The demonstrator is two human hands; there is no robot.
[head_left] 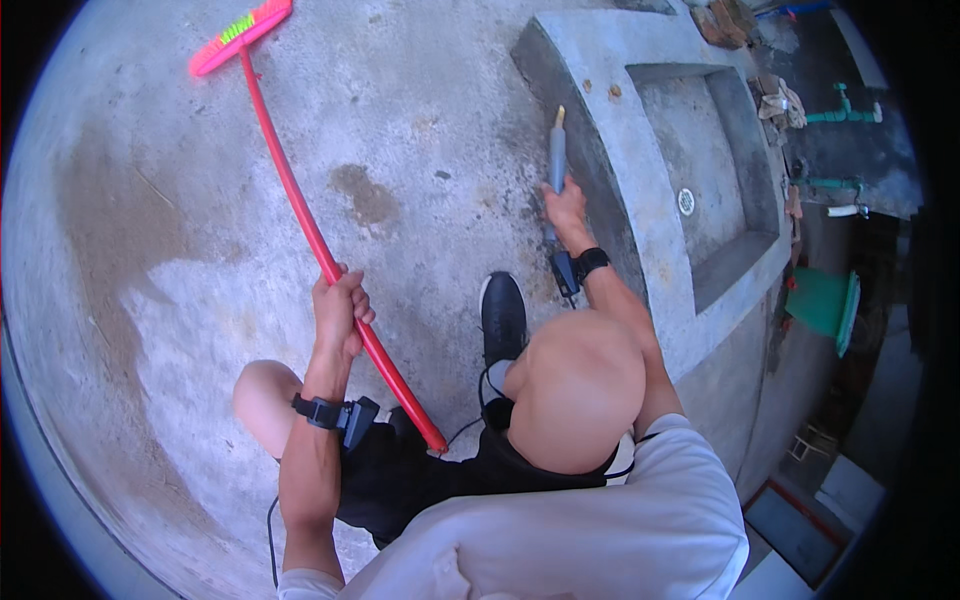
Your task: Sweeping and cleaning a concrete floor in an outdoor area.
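Left hand [335, 312] grips the red broom [303, 215], slanting forward-left (bristles [238, 28] far off)! Right hand [567, 208] clasps a grey tool [557, 150] pointing forward.

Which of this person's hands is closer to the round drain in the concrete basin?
Right. The right hand, holding a grey tool just outside the basin, is left of the drain in the picture; the left hand, gripping the red broom handle, is farther left.

no text, label, brand, number or sign can be read; any marking on the red broom [311, 228], grey tool [557, 152] or black wrist devices [358, 422] is too small to tell.
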